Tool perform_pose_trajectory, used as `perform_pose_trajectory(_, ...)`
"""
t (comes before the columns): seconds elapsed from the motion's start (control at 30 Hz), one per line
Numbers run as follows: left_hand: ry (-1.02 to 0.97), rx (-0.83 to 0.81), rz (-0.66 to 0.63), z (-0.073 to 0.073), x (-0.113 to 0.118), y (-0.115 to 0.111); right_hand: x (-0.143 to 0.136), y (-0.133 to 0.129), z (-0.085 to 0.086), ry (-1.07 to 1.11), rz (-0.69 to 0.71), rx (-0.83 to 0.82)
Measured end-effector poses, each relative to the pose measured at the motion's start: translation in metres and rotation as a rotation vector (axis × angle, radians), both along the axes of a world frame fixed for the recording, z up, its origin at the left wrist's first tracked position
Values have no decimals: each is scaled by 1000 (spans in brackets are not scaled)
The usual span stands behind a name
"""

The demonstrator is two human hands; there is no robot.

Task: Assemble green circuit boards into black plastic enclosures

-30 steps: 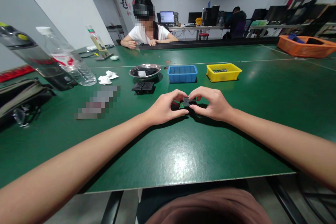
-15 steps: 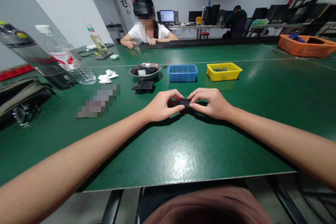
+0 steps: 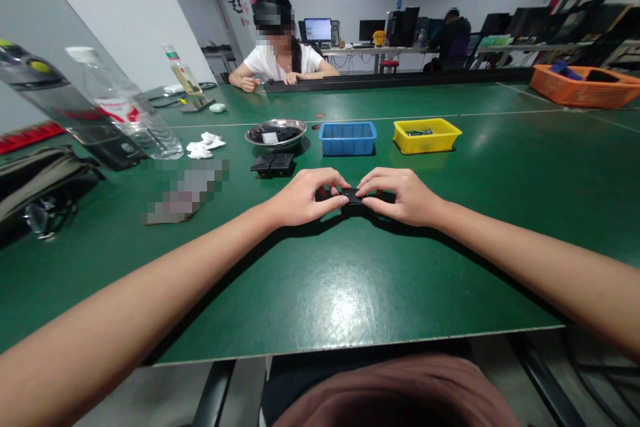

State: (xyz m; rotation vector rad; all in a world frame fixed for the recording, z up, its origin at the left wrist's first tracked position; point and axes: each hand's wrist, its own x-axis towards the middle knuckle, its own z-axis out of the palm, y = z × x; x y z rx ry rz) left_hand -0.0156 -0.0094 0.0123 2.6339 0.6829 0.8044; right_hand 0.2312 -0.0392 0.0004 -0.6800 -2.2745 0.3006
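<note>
A small black rectangular block (image 3: 353, 208) rests on the green table (image 3: 345, 280) in front of me. My left hand (image 3: 311, 199) grips its left side, thumb at the near edge and fingertips at the far edge. From the right, my right hand (image 3: 403, 195) pinches the same block, with its fingertips on the top. The fingers cover part of the block, so its exact kind is unclear. Beyond my left hand sit black boxy parts (image 3: 273, 165), side by side. A blue bin (image 3: 348, 147) stands just past the hands.
A steel bowl (image 3: 277, 147) holds black parts. The yellow bin (image 3: 427, 145) contains small metal pieces. Bottles (image 3: 145, 127), crumpled tissue (image 3: 205, 146) and a bag (image 3: 50, 177) are at the left. An orange basket (image 3: 583, 93) is far right. Opposite sits a person (image 3: 305, 63) in white.
My hands stay at the block with only slight finger shifts. The left thumb has drawn back a little to the left, and more of the block's near side shows.
</note>
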Motion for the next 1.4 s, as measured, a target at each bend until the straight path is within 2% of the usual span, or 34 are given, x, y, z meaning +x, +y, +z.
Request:
perform_pose_trajectory(0.27,-20,49,1,-4,-1,0,-1,1,-3,10,-15,85)
perform_pose_trajectory(0.4,-20,90,7,-4,-1,0,-2,0,-1,16,-36,81)
perform_pose_trajectory(0.83,-37,63,15,-3,-1,-1,-5,0,-3,39,-85,-1)
perform_pose_trajectory(1.2,30,94,-25,-5,-3,1,-2,2,-3,8,-20,59)
perform_pose_trajectory(1.4,51,89,-21,-1,-2,2,-2,2,-2,-14,-16,56)
